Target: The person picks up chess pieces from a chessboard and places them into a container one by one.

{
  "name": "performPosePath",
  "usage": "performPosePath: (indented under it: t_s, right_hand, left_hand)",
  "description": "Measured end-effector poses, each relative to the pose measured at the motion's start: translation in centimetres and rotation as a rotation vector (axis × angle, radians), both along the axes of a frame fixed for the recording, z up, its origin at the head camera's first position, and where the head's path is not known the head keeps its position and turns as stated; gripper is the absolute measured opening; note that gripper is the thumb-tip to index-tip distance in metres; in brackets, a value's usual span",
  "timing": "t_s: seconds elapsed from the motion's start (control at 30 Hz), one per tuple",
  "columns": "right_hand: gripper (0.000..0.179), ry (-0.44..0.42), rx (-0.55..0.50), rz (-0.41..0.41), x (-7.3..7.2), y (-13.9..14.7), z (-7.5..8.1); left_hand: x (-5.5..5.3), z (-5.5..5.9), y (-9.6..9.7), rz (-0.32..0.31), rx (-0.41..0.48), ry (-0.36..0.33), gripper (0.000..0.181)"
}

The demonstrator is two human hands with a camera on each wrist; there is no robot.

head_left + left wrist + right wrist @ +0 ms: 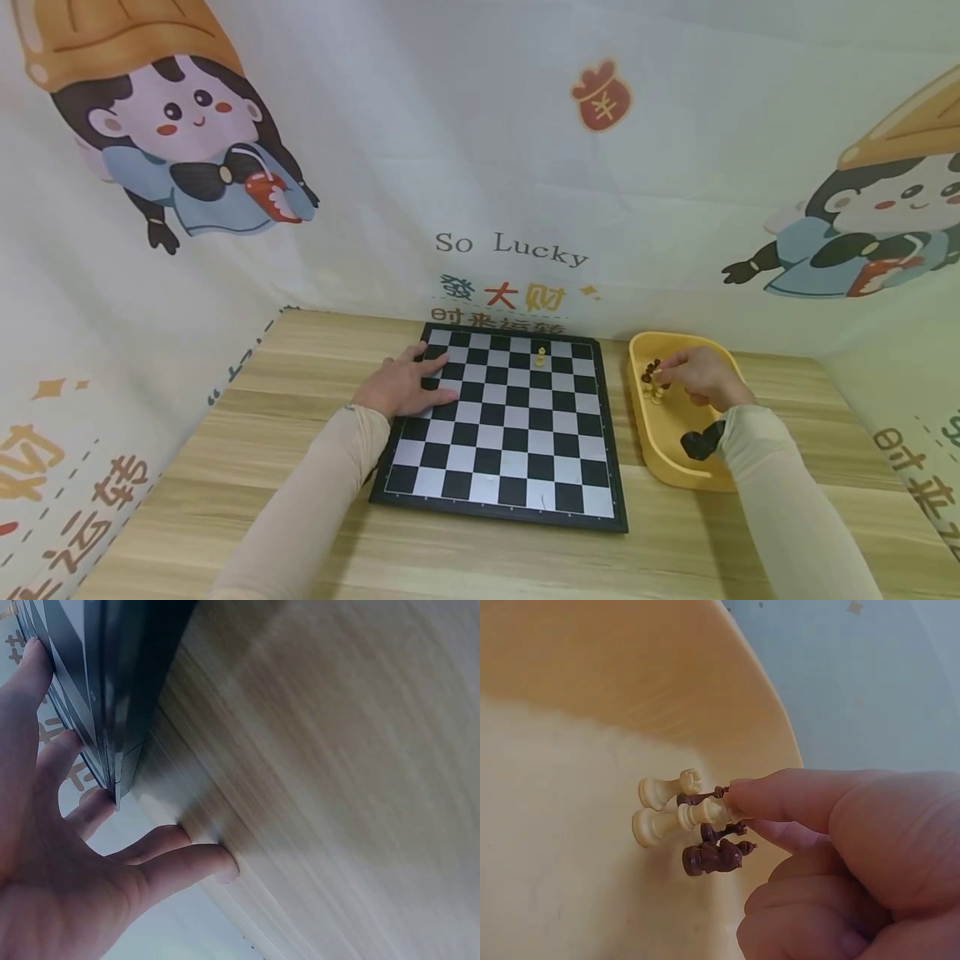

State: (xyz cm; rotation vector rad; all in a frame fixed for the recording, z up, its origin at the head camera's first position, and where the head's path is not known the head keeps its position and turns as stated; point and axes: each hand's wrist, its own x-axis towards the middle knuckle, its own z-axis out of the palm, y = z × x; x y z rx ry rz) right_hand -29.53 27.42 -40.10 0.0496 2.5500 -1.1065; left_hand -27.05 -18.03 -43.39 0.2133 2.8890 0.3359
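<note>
My left hand [401, 385] rests at the left edge of a black-and-white chessboard [491, 437], fingers spread. In the left wrist view some fingertips touch the board and others reach the table. A single cream chess piece [540, 357] stands near the board's far side. Inside a yellow tray [654, 467], my right hand [703, 377] pinches the top of a tall cream chess piece [652, 827] between thumb and forefinger; its top is hidden. Beside it are a cream rook [660, 792], a dark brown knight [712, 857] and other dark pieces.
The tray stands on the wooden table [480, 562], right of the board. A printed white cloth [420, 150] hangs behind and at both sides. A black thing [701, 444], apparently on my right wrist, hangs over the tray.
</note>
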Motion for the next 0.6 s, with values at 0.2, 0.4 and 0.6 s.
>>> performPosePath:
  t_s: [0.2, 0.4, 0.6]
  right_hand:
    - [0.034, -0.02, -0.043, 0.001, 0.06, -0.01, 0.06]
    - [0.041, -0.017, -0.021, -0.005, 0.11, 0.18, -0.16]
    - [0.041, -0.009, -0.029, -0.016, 0.1, 0.12, -0.18]
  left_hand:
    - [0.1, 0.15, 0.04, 0.001, -0.002, -0.002, 0.079]
    - [0.2, 0.43, 0.15, 0.0, -0.005, -0.006, 0.079]
    - [0.12, 0.37, 0.09, 0.002, -0.007, -0.006, 0.079]
